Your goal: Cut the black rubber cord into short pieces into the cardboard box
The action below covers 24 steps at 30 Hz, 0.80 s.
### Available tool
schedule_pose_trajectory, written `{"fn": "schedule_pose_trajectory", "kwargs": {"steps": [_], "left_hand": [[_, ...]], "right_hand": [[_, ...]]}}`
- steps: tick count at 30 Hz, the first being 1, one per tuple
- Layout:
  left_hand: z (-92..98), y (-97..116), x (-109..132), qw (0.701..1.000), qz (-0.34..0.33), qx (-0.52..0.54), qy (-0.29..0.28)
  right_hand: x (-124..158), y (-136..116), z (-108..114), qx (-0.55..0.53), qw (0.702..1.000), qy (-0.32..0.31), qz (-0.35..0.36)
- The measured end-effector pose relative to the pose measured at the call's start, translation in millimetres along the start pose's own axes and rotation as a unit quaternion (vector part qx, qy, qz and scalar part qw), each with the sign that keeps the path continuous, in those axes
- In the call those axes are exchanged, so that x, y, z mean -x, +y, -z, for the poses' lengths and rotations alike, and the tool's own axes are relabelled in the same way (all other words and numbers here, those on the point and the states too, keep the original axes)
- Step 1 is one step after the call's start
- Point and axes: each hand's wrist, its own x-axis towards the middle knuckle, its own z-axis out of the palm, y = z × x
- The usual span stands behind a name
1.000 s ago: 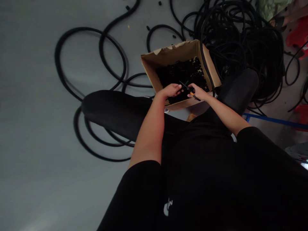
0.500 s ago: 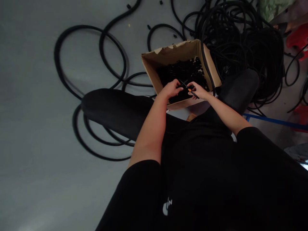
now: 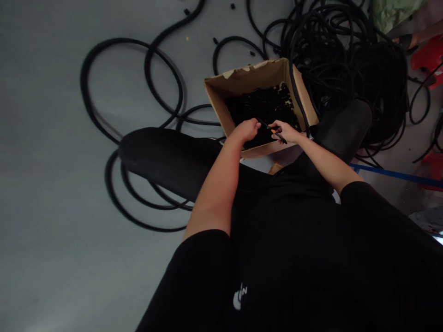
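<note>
Both hands are over an open cardboard box (image 3: 238, 79) between my knees, with many small black pieces (image 3: 261, 103) inside. My right hand (image 3: 285, 131) is closed around a slim black hand tool with an orange part (image 3: 273, 131), its exact kind too small to make out. A thin dark line (image 3: 265, 123) runs from the tool towards my left hand; I cannot tell whether it is part of the tool or a strip. My left hand (image 3: 248, 130) is closed near the box's left side, its fingertips pinched together. What they hold, if anything, is too small to name.
A large tangle of black tubing (image 3: 346, 60) lies at the right, one length crossing the box's right wall. Loose tubing loops (image 3: 83, 83) spread over the floor at left. Small black offcuts (image 3: 232, 6) lie beyond the box. Red objects (image 3: 429, 57) stand far right.
My left fingers have closed from a looser, spread pose, and that hand has dipped slightly. The right hand has hardly moved, still holding the tool.
</note>
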Motion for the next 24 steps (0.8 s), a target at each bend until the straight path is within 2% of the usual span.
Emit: {"fn": "schedule_pose_trajectory", "kwargs": {"steps": [6, 12, 16, 20, 24], "left_hand": [[1.2, 1, -2, 0.999, -0.028, 0.027, -0.036], [2.3, 1, 2, 0.976, 0.012, 0.196, -0.094], [5.9, -1, 3, 0.958, 0.028, 0.26, -0.12], [6.5, -2, 2, 0.969, 0.009, 0.228, -0.096], [4.1, -2, 3, 0.994, -0.007, 0.098, -0.053]], "right_hand": [[7, -1, -6, 0.011, 1.0, -0.002, -0.019], [7, 0, -8, 0.003, 1.0, 0.002, -0.004], [8, -1, -6, 0.006, 1.0, 0.003, 0.005], [4, 3, -2, 0.012, 1.0, -0.004, 0.017], [-2, 10, -2, 0.015, 1.0, -0.006, 0.011]]}}
